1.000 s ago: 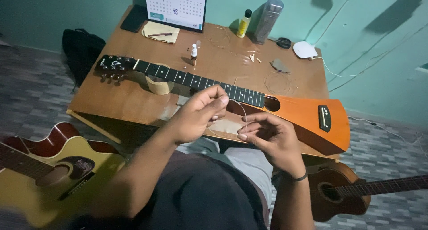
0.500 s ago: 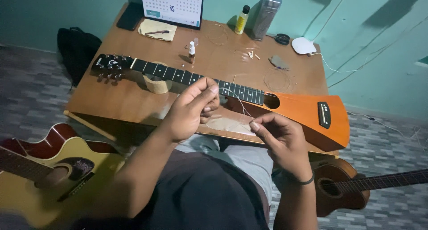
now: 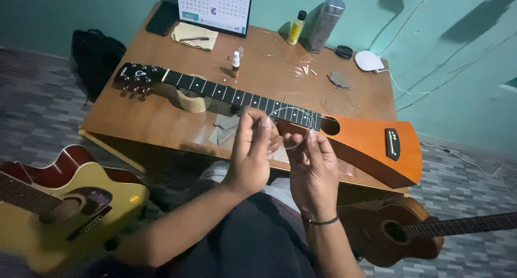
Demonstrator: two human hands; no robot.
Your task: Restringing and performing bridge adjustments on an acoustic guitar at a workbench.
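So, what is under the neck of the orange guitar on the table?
A roll of tape props the neck of the orange guitar above the wooden table. Nearer the body, both hands cover what lies below.

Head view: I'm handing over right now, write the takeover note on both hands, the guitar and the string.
Left hand: raised over the table edge, fingertips pinching a thin coiled guitar string.
Right hand: beside it, pinching the same string loop.
Orange travel guitar: flat across the wooden table, neck propped on a tape roll; no strings visible on its fretboard.
More coiled strings lie on the table near small pegs.
Done: string in hand, partly uncoiled.
Left: string not yet on the guitar.
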